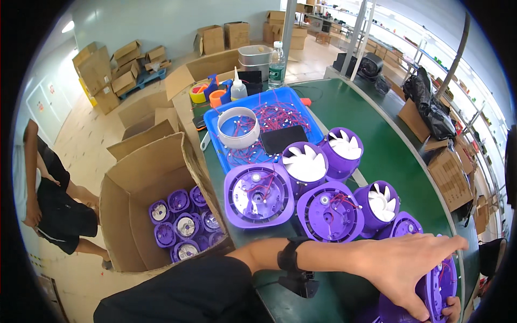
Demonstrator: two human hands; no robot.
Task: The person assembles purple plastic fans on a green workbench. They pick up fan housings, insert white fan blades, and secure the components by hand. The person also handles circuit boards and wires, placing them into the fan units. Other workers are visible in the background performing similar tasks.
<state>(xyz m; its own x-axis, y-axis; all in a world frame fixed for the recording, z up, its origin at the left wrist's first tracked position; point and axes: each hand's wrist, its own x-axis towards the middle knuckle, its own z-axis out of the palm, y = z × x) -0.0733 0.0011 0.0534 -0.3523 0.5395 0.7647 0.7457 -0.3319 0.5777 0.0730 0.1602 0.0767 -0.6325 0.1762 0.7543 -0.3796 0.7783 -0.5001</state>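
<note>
Left hand grasps the purple fan housing from above; right hand supports its underside, grip indeterminable.

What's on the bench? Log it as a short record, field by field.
left hand: spread over a purple fan housing
right hand: only fingertips show, under that housing
bench: green, with more purple housings, two wired side up
blue tray: red wires, white ring, black pad
box: cardboard, on the floor, holds purple parts
</note>
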